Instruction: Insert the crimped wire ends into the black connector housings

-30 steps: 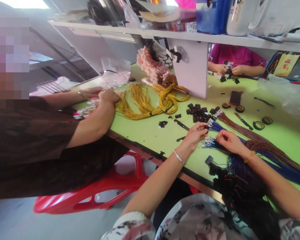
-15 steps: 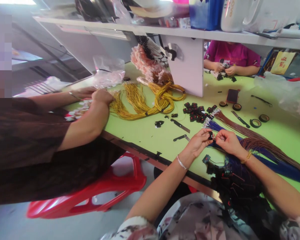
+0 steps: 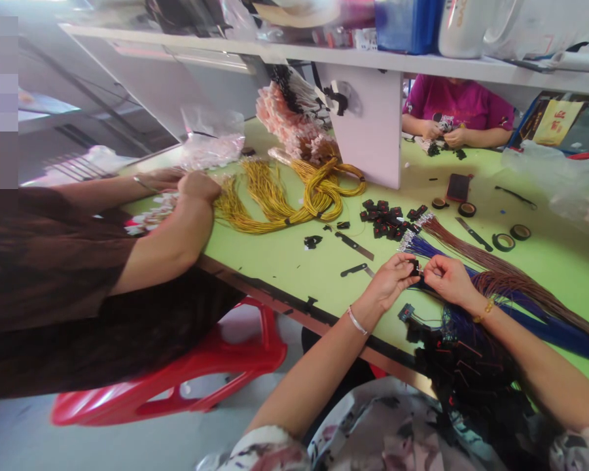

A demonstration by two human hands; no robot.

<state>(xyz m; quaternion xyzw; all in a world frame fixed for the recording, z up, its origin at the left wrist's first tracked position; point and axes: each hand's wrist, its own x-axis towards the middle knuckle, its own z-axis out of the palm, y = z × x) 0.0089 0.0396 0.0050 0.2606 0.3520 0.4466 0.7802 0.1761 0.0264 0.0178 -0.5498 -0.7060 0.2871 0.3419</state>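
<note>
Between the fingertips of my left hand (image 3: 391, 280) is a small black connector housing (image 3: 415, 267), held up over the table near its front edge. My right hand (image 3: 446, 278) is pinched closed right beside the housing; what its fingers grip is too small to make out. Blue wires (image 3: 425, 247) with silvery ends lie behind and under my right hand, alongside a bundle of brown wires (image 3: 451, 245). A pile of black housings (image 3: 385, 219) with red marks sits beyond my left hand. Many black housings with wires (image 3: 466, 366) hang over the table edge onto my lap.
Knives (image 3: 354, 246), rolls of black tape (image 3: 503, 242) and a dark box (image 3: 458, 188) lie on the green table (image 3: 275, 261). Yellow wire bundles (image 3: 275, 209) lie near a co-worker's arms (image 3: 186, 229) at left. A shelf (image 3: 226, 49) spans above; another person (image 3: 459, 111) sits opposite.
My hands stay together at the housing, with only slight finger movement. The view has shifted a little; otherwise the table looks the same.
</note>
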